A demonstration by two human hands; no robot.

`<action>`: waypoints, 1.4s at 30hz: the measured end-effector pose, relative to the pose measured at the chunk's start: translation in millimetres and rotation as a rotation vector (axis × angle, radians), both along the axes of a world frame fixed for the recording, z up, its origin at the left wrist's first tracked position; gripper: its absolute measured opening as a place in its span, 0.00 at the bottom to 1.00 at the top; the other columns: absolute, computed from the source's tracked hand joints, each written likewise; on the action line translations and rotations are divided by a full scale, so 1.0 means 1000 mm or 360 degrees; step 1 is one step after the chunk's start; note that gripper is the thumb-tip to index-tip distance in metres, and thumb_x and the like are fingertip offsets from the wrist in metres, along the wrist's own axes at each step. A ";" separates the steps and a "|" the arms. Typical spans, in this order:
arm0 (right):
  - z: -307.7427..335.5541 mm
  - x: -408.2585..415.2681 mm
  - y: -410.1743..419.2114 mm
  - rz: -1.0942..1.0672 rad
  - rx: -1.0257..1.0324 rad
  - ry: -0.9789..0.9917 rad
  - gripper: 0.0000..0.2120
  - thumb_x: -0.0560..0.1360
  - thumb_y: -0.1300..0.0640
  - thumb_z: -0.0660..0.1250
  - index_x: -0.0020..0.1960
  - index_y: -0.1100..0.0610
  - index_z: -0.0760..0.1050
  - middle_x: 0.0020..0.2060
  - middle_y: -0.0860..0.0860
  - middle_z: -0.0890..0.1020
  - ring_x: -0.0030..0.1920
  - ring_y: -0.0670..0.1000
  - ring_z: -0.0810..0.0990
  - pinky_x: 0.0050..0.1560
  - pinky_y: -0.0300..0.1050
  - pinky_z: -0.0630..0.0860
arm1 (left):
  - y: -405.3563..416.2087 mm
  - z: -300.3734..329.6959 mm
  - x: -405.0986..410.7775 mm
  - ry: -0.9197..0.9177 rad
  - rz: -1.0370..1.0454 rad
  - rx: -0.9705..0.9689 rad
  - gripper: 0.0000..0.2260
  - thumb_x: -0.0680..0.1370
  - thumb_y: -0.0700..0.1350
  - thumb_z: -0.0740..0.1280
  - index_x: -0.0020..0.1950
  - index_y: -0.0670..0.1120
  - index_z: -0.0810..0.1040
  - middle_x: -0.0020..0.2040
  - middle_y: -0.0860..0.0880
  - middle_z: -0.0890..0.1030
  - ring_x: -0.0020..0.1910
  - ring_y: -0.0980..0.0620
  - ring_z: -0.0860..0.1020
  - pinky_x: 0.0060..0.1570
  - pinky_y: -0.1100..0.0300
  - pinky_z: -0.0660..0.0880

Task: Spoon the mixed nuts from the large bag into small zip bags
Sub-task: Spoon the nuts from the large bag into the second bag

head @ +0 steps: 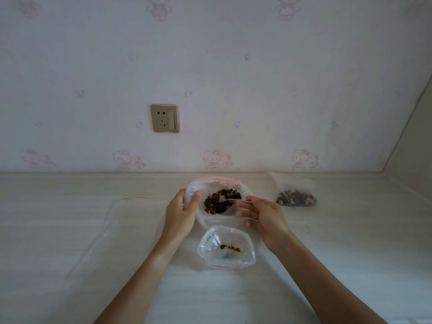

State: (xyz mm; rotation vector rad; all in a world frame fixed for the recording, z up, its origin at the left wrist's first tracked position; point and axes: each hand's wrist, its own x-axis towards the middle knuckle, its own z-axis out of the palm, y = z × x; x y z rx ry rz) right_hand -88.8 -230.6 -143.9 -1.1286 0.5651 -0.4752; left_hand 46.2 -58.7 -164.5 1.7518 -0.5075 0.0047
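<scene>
The large clear bag (pixel 211 184) stands open on the pale table, with dark mixed nuts (pixel 221 200) inside. My left hand (pixel 181 213) grips its left rim. My right hand (pixel 263 218) holds a metal spoon (pixel 230 201) whose bowl dips into the nuts. In front of the large bag a small zip bag (pixel 225 247) with a red seal line stands open, and a few nuts (pixel 230 248) lie at its bottom. Another small zip bag (pixel 295 195), filled with nuts, lies at the right.
An empty clear zip bag (pixel 121 228) lies flat on the table (pixel 350 242) to the left. The wallpapered wall (pixel 233 90) rises behind the table, with a gold socket (pixel 164 118). A side wall closes in at the far right.
</scene>
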 end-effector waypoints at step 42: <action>0.033 -0.102 0.012 0.0379 -0.1192 -0.0372 0.14 0.83 0.53 0.60 0.53 0.58 0.82 0.41 0.57 0.84 0.38 0.56 0.83 0.28 0.47 0.75 | 0.055 0.022 -0.065 -0.0325 -0.0242 0.0837 0.09 0.76 0.63 0.71 0.45 0.59 0.81 0.36 0.59 0.83 0.36 0.63 0.81 0.41 0.57 0.80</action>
